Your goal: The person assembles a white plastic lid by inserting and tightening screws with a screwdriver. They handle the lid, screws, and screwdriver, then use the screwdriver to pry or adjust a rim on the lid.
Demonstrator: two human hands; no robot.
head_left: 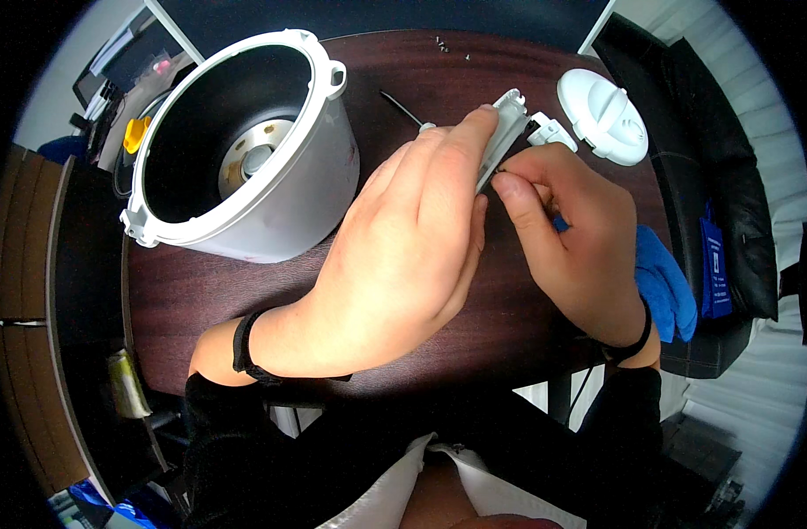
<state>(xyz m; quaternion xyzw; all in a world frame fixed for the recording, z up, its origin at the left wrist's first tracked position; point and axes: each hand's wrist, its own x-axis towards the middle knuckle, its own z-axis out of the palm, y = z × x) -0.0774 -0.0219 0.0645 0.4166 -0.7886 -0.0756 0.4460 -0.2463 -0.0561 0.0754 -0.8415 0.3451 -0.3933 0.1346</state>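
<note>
My left hand (403, 238) is closed around a long, hollow white plastic housing (506, 128) and holds it tilted above the table. Thumb and forefinger of my right hand (575, 229) are pinched together at the housing's near edge; whatever lies between the fingertips is too small to make out. Just beyond the right hand is a small white plastic piece (553, 132) with a dark part beside it. A screwdriver (403, 108) with a dark shaft lies past my left knuckles, its handle mostly hidden by that hand.
A rice cooker body (324, 176) stands open on the dark wooden table (245, 295) at the left. A round white cover (603, 116) lies at the far right. Loose screws (442, 44) sit near the back edge. A blue cloth (663, 286) is beside my right wrist.
</note>
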